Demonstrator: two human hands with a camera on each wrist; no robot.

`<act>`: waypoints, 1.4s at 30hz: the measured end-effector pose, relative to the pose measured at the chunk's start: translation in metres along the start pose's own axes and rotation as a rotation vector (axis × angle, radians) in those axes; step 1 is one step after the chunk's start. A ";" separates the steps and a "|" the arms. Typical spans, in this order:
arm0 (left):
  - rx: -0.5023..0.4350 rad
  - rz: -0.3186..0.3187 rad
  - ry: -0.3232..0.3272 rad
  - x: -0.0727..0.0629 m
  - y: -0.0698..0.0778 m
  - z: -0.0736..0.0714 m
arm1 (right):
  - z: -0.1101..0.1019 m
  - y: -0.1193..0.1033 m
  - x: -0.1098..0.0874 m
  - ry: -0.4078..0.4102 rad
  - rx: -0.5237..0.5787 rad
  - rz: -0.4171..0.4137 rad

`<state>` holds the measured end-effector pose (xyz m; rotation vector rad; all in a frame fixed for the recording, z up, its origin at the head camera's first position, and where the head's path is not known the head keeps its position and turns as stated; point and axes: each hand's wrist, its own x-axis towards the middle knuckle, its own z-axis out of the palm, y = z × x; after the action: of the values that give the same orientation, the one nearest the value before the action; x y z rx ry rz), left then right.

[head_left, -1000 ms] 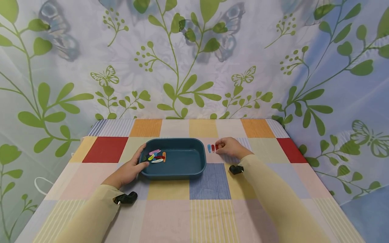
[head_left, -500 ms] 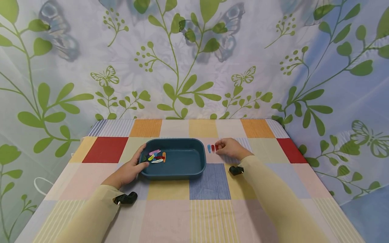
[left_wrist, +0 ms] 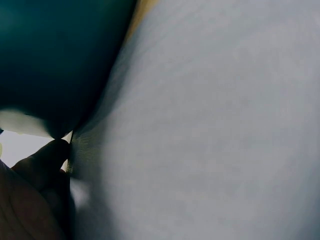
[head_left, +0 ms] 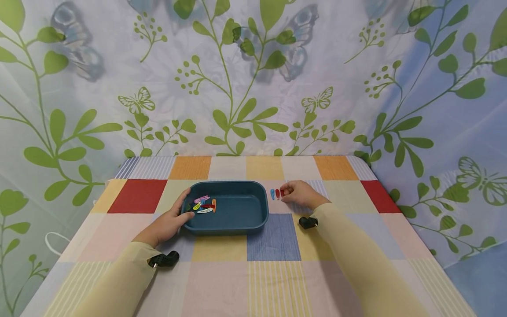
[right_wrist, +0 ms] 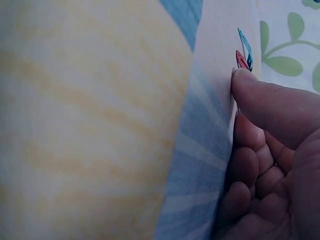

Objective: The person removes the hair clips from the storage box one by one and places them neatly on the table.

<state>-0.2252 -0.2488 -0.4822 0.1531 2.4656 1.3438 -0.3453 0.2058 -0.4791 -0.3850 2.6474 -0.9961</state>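
Observation:
A dark teal rectangular tray (head_left: 241, 230) sits on the table with several colourful hair clips (head_left: 204, 205) at its left end. My left hand (head_left: 168, 223) holds the tray's left end, thumb at the rim and fingers along the outer side. Right of the tray, my right hand (head_left: 302, 194) pinches a red hair clip (head_left: 282, 193) at the cloth; the fingers partly cover it. Just left of it lie another red hair clip (head_left: 277, 194) and a blue hair clip (head_left: 272, 194). In the right wrist view, the blue clip (right_wrist: 246, 46) shows beyond the thumb.
A patchwork cloth (head_left: 222, 286) covers the table. Behind and at the sides hangs a leaf-patterned curtain (head_left: 253, 88). A white cable (head_left: 49, 242) loops at the left edge. Black devices (head_left: 164, 259) sit at both wrists.

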 end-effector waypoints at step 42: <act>-0.022 0.017 0.001 -0.002 0.001 -0.001 | -0.022 -0.035 0.004 0.015 -0.016 -0.063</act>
<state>-0.2233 -0.2492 -0.4803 0.1682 2.4550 1.3777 -0.3519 0.1917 -0.4408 -0.4695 2.6735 -1.0006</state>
